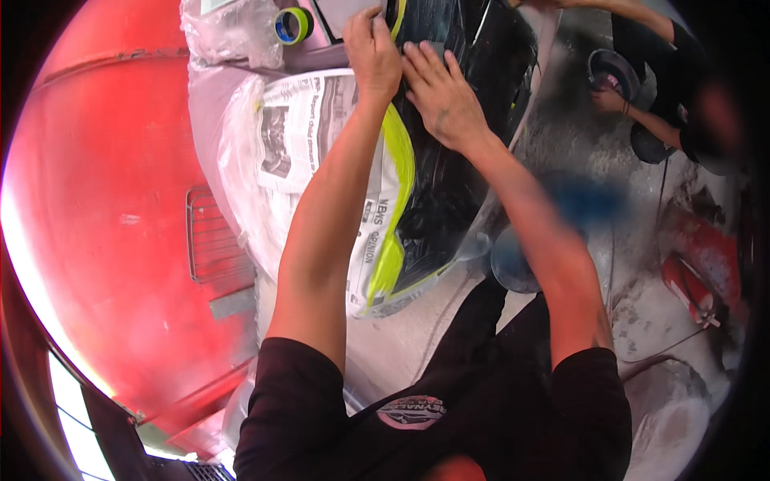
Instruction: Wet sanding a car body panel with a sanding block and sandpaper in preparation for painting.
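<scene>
A glossy black curved panel (449,180) lies in front of me, bordered by yellow-green masking tape (399,160). Newspaper sheets (309,120) and clear plastic film (233,152) cover the area left of the tape. At the far end of the border is my left hand (374,64), its fingers bent and closed near the tape edge; whatever they pinch is hidden. My right hand (443,96) lies flat on the black panel just beside it, fingers stretched out and holding nothing.
A yellow-green tape roll (306,26) rests at the far left of the covered area. A large red curved body (112,176) and a wire rack (216,236) stand left. A co-worker's hand (609,101) holds a dark round container (613,68) at right, above a red cylinder (686,284).
</scene>
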Available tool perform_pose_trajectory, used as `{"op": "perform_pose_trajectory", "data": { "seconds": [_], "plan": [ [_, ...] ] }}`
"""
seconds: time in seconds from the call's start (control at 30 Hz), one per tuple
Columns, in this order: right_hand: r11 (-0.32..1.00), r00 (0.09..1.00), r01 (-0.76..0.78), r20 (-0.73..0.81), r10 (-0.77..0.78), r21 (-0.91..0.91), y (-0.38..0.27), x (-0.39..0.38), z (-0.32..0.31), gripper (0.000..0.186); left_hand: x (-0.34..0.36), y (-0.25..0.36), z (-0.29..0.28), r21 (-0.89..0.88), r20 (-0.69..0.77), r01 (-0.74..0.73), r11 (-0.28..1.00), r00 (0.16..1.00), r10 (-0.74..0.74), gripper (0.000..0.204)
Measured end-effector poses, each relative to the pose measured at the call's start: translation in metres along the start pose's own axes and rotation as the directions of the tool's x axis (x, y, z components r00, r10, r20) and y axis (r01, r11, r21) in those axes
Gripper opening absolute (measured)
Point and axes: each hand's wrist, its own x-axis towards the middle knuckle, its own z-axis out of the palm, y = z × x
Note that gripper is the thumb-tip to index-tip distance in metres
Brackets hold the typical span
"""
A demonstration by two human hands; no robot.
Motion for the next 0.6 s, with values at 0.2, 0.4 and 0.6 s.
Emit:
{"op": "perform_pose_trajectory", "data": {
  "seconds": [0.2,0.4,0.6],
  "plan": [
    [0.984,0.989,-0.07,0.137,0.048,0.163,-0.043,-0.097,0.029,0.061,-0.006,-0.001,-0.005,0.043,0.072,0.085,0.995,0.994,-0.088,0.033],
    [0.994,0.992,-0.102,-0.072,0.104,0.023,0.004,-0.019,0.012,0.058,-0.007,0.009,-0.002,0.038,0.076,0.035,0.999,0.996,-0.038,0.031],
    [0.983,0.989,-0.12,0.102,0.107,0.138,-0.064,-0.13,0.037,0.062,-0.008,0.002,-0.002,0.092,0.044,-0.055,0.994,0.998,0.051,0.031]
  ]
}}
